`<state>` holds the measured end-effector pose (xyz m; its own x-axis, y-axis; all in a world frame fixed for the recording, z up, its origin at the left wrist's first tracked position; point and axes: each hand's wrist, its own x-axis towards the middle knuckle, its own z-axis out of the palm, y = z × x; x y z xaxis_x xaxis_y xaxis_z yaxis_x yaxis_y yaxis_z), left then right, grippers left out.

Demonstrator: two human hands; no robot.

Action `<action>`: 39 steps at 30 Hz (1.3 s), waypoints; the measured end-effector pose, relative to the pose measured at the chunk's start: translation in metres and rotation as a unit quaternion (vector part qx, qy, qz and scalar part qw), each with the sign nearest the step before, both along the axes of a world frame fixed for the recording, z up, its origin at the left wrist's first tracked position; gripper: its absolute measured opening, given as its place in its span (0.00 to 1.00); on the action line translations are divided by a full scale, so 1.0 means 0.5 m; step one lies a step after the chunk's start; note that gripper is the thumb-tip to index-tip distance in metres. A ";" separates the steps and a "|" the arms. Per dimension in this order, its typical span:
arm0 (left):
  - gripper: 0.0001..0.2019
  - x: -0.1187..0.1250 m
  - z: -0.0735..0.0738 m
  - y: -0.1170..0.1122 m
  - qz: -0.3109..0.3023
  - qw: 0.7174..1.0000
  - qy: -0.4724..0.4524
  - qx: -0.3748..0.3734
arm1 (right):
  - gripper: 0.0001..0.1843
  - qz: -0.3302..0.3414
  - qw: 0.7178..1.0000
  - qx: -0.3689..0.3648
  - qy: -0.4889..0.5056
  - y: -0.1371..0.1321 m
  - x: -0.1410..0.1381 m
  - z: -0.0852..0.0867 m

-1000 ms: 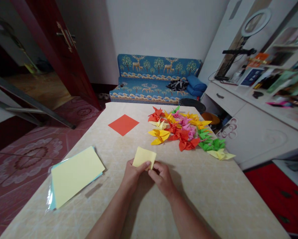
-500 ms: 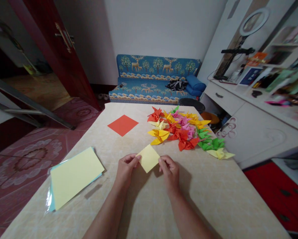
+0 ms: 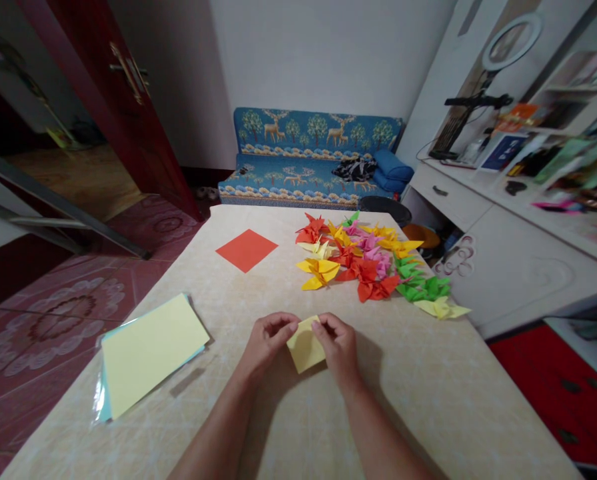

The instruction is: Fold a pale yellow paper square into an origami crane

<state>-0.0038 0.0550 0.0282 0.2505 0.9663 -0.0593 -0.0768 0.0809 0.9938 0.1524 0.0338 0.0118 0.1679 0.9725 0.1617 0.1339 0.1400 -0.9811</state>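
A small square of pale yellow paper (image 3: 306,348) is held just above the near middle of the table. My left hand (image 3: 272,340) pinches its upper left edge between thumb and fingers. On its upper right corner, my right hand (image 3: 337,339) grips with the thumb on top. The fingers behind the paper are partly hidden. Beyond my hands to the right lie several folded paper cranes (image 3: 361,270) in red, yellow, pink and green. A flat red paper square (image 3: 247,250) rests farther off to the left.
To the left, a stack of pale yellow and blue paper sheets (image 3: 153,353) lies partly on clear plastic wrap. The table (image 3: 428,400) has a pale patterned cover. Behind it stands a blue sofa (image 3: 288,170); a white cabinet (image 3: 523,260) is on the right, a red door (image 3: 123,100) on the left.
The yellow paper has turned from a diamond pose and come slightly nearer to me. Both hands have moved from its side corners to its upper edge, closer together.
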 end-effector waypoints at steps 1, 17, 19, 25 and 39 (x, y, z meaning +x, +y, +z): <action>0.11 0.001 0.000 -0.001 0.001 1.000 0.002 -0.005 | 0.10 0.016 0.999 0.012 -0.026 -0.002 -0.001 0.003; 0.09 0.014 -0.015 -0.007 0.029 0.995 0.095 0.029 | 0.10 0.057 0.984 0.098 -0.139 -0.009 -0.006 0.003; 0.08 0.016 -0.015 -0.007 0.030 0.995 0.091 0.027 | 0.10 0.049 0.986 0.096 -0.127 -0.008 -0.004 0.003; 0.08 0.017 -0.018 -0.002 0.048 0.995 0.087 0.009 | 0.11 0.010 0.995 0.074 -0.065 -0.003 0.006 0.001; 0.08 0.015 -0.010 -0.003 0.090 0.992 0.089 -0.026 | 0.12 -0.087 0.990 -0.043 0.106 0.008 0.025 -0.016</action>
<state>0.0039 0.0537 0.0231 0.0553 0.9889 -0.1379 0.0818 0.1331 0.9877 0.1651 0.0380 0.0035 0.3546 0.9347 0.0233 -0.0606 0.0478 -0.9970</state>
